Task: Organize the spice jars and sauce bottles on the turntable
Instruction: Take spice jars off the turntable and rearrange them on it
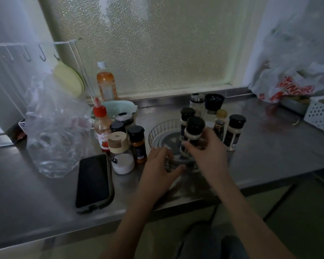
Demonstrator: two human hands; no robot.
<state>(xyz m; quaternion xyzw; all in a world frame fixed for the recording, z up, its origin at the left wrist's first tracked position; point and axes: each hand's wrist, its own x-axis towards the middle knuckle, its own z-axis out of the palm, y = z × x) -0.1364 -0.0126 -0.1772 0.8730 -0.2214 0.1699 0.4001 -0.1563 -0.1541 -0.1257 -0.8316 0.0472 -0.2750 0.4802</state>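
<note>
Left hand [158, 163] curled over the near rim of the turntable [157, 130], fingers clamped on the edge, likely to steady it or stop it from spinning. Right hand [204, 146] wrapped round a black-capped jar [195, 130], held upright over the tray's near right part; whether already resting on the base, cannot tell through the blur. A second black-capped jar [187, 116] just behind, inside the rim. Three more [235, 131] beside the tray on the right, two further back [206, 102], probably awaiting their turn. To the left, a cluster on the table [269, 152]: sauce bottle [100, 126], salt jar [120, 152], orange spice jar [137, 144]. Well apart from the tray, so mostly unsorted yet. Phone [94, 181] flat near the table edge, out of the way.
</note>
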